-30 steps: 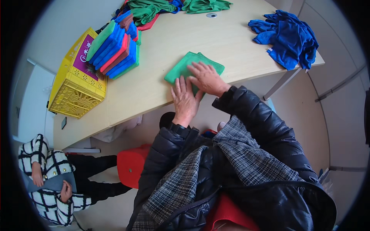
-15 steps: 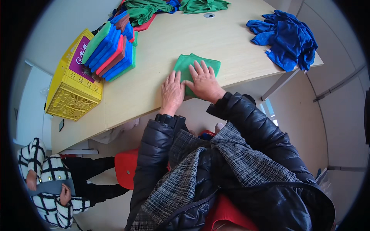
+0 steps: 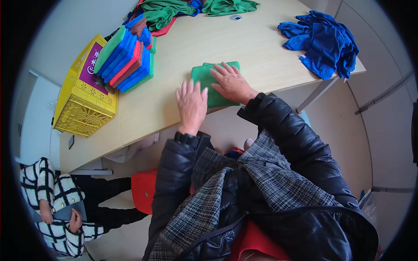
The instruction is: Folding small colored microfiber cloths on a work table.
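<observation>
Centre frame: folded green cloth (image 3: 209, 82) under flat, spread-fingered right hand (image 3: 233, 82) and left hand (image 3: 191, 104), gripping nothing; folded stack (image 3: 126, 58) upper left done, blue heap (image 3: 324, 43) upper right unfolded.

Bare light-wood bench (image 3: 261, 48) lies open beyond the right hand (image 3: 232, 82) and out to its right, until the heap of crumpled blue cloths (image 3: 324, 41) blocks the far right corner. Left of the left hand (image 3: 190, 104) the bench top is free up to the slanted stack of folded blue, green and red cloths (image 3: 126, 56) leaning against the yellow plastic crate (image 3: 85, 102). Farther ahead, loose green cloths (image 3: 174, 11) close the far edge.
</observation>
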A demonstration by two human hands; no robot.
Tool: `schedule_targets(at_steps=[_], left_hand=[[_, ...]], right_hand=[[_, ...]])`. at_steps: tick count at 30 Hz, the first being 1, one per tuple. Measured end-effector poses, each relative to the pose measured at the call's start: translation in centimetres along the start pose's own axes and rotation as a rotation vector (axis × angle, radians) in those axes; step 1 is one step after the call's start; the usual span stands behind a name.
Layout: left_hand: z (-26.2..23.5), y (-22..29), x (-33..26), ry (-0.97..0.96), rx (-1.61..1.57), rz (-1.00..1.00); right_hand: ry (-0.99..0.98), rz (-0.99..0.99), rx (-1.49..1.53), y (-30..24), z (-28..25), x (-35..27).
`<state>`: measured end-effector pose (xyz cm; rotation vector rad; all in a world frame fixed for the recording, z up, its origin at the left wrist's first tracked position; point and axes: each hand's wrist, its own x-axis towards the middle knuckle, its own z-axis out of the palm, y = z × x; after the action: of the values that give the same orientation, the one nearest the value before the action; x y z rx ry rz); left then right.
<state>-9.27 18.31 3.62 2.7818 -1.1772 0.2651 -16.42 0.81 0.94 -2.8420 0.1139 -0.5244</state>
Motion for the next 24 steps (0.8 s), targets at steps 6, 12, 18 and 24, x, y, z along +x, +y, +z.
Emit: schedule_targets(at_steps=[6, 12, 18, 24], left_hand=[[6.3, -1.4, 6.0, 0.016, -0.429, 0.247], [6.4, -0.9, 5.7, 0.008, -0.331, 0.14], [4.8, 0.5, 4.8, -0.106, -0.234, 0.032], [5.8, -1.1, 8.7, -0.077, -0.245, 0.231]], right_hand=[[0.1, 0.108, -0.057, -1.3, 2.8, 0.3], [0.099, 0.065, -0.015, -0.2, 2.1, 0.6], [0.142, 0.093, -0.105, 1.6, 1.5, 0.0], [0.094, 0.219, -0.138, 0.9, 2.3, 1.5]])
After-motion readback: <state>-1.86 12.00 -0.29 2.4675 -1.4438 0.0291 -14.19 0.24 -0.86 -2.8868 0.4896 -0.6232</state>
